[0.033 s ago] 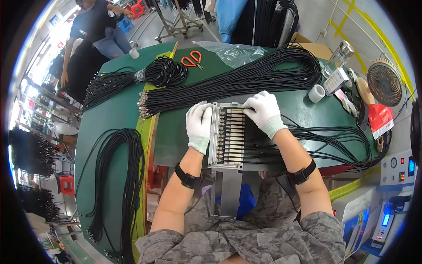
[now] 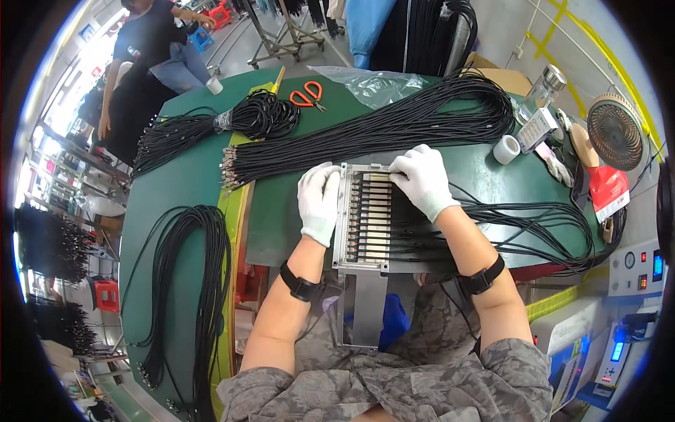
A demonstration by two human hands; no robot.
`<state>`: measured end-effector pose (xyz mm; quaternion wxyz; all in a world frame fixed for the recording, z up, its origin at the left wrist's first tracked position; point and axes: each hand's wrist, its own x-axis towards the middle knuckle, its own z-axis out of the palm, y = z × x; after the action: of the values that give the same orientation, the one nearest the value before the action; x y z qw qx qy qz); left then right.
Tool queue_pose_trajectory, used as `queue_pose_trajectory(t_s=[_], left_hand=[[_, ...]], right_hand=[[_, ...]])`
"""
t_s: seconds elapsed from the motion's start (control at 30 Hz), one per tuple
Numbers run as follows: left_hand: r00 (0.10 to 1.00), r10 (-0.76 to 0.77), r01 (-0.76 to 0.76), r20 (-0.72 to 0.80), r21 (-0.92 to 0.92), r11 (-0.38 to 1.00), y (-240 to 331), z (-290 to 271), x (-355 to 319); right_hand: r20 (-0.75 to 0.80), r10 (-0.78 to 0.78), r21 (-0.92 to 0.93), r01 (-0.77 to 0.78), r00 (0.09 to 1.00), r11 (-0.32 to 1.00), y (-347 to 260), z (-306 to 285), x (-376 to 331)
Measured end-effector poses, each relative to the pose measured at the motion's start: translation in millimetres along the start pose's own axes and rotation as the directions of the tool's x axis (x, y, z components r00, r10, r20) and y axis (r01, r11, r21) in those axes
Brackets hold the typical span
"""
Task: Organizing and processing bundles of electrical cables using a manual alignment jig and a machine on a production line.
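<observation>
cable ends lay in metal fixture, rowed prob. for alignment.
l. hand at fixture's left rail, fingers together, prob. to steady it; r. hand at its far right corner, fingertips bunched, couldn't tell if pinching.

Co-worker's head — cropped; screens — illegible

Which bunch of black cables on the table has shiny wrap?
The top-left bunch, left of the orange scissors: clear wrap circles it; others show none.
</observation>
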<state>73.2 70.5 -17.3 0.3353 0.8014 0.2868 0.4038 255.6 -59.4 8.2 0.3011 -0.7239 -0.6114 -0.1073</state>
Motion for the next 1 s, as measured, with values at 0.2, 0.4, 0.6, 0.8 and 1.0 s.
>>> queue_pose_trajectory(t_s=[0.2,0.4,0.6,0.8,1.0], left_hand=[[1.0,0.013,-0.014,0.004,0.031,0.999,-6.3,2.4,0.6],[0.999,0.029,-0.031,0.04,0.062,0.998,-5.1,0.4,0.3],[0.999,0.013,-0.017,0.038,0.092,0.996,-7.2,3.9,0.1],[0.998,0.032,-0.037,0.053,0.096,0.995,-6.3,3.6,1.0],[0.997,0.073,-0.073,0.001,0.03,0.997,-3.9,1.5,3.0]], right_hand=[[-0.02,-0.02,-0.154,0.017,1.0,0.988,1.0,5.4,0.7],[-0.045,-0.044,-0.165,0.036,0.998,0.986,2.9,7.4,-1.1],[0.014,0.0,-0.077,0.001,1.0,0.997,-0.7,13.0,-0.8],[0.077,0.033,-0.074,-0.027,0.996,0.997,-1.0,16.7,-3.0],[0.013,-0.05,-0.182,0.052,0.999,0.982,-19.2,10.2,-5.3]])
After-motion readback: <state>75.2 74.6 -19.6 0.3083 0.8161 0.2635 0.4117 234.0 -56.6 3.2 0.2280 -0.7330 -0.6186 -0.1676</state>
